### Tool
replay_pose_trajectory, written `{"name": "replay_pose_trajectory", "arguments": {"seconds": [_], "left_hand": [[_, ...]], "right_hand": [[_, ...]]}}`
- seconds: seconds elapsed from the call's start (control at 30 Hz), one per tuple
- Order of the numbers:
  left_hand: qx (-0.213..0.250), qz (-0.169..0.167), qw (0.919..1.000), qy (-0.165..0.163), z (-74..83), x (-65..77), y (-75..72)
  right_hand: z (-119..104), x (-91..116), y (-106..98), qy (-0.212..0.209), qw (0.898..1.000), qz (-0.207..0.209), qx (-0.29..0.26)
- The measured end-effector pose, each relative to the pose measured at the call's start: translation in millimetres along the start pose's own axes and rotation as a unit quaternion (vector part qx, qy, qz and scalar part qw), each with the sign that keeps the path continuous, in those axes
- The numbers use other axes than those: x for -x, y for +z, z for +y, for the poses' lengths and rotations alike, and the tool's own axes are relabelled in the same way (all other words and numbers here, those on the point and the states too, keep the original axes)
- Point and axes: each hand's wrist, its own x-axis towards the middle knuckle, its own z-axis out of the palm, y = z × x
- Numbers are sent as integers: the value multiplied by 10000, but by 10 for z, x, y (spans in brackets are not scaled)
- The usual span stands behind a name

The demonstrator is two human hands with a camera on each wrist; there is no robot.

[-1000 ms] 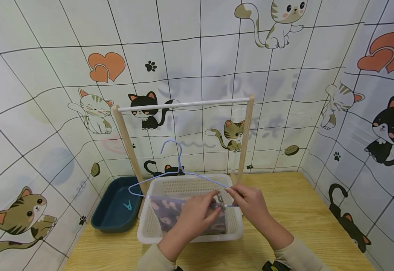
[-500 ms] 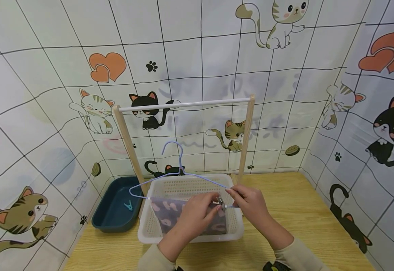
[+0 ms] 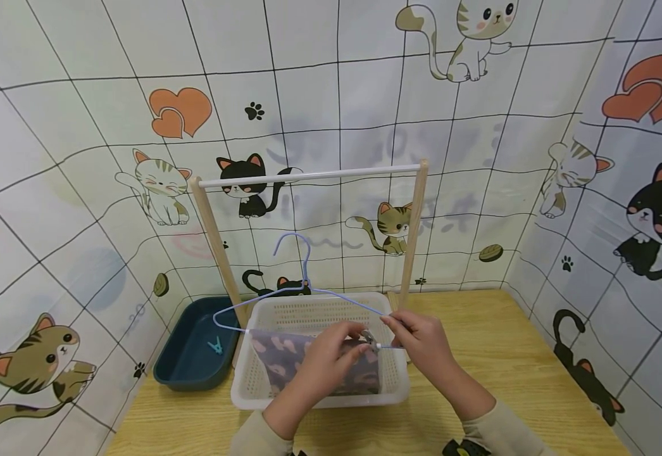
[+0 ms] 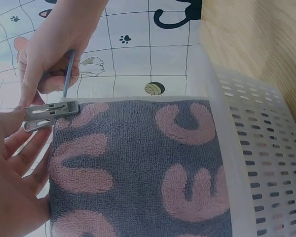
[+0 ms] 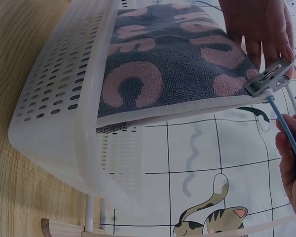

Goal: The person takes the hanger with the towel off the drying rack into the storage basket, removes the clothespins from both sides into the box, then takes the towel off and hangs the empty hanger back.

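Note:
A purple-blue clothes hanger slants over the white basket, hook up. Over its lower bar hangs a grey towel with pink shapes and a white edge. A grey clothespin sits on the towel's corner by the bar. At the pin's outer end is my left hand, its thumb and fingers apart and touching the end lightly. My right hand grips the hanger's right corner; in the right wrist view its fingers curl by the bar. The left hand partly hides the towel in the head view.
The white perforated basket stands under the towel. Behind it rises a wooden rack with a white rail. To the left, a dark blue tub contains a turquoise clothespin. A wooden table carries everything.
My left thumb and fingers have spread and drawn slightly left, easing off the clothespin, which stays on the towel. The hanger's hook has tilted slightly right. My right hand keeps its grip.

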Motion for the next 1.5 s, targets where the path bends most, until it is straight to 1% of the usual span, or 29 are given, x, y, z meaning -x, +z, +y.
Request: {"name": "replay_pose_trajectory", "arguments": {"seconds": [0.13, 0.33, 0.53, 0.77, 0.9, 1.03, 1.17, 1.23, 1.37, 1.4, 1.5], "left_hand": [[316, 76, 9995, -43, -6, 2, 4], [797, 346, 9962, 47, -10, 2, 7], [1101, 577, 9922, 97, -24, 1, -4], [1029, 789, 9916, 15, -39, 5, -84], [948, 1028, 9902, 30, -57, 15, -157], [907, 1231, 9881, -159, -76, 31, -232], [1046, 1183, 9865, -441, -125, 65, -292], [1107, 1120, 9862, -515, -159, 87, -322], [1059, 1059, 9870, -584, -222, 137, -385], [1036, 1079, 9873, -539, -236, 150, -402], [910, 1151, 9874, -595, -271, 190, -457]], "right_hand": [[-5, 2, -5, 28, 10000, -22, -49], [-18, 2, -16, 205, 9996, -57, -160], [-24, 2, -20, 196, 9997, -64, -137], [-36, -2, -28, 151, 9998, -103, -111], [-32, -4, -35, 199, 9997, -124, -15], [-24, 1, -42, 227, 9997, -106, 20], [-18, 2, -50, 220, 9997, -84, 50], [-13, 3, -52, 242, 9996, -77, 81], [5, 3, -59, 305, 9994, -73, 142], [11, 3, -61, 313, 9994, -75, 157], [20, 4, -74, 351, 9993, -67, 136]]}}
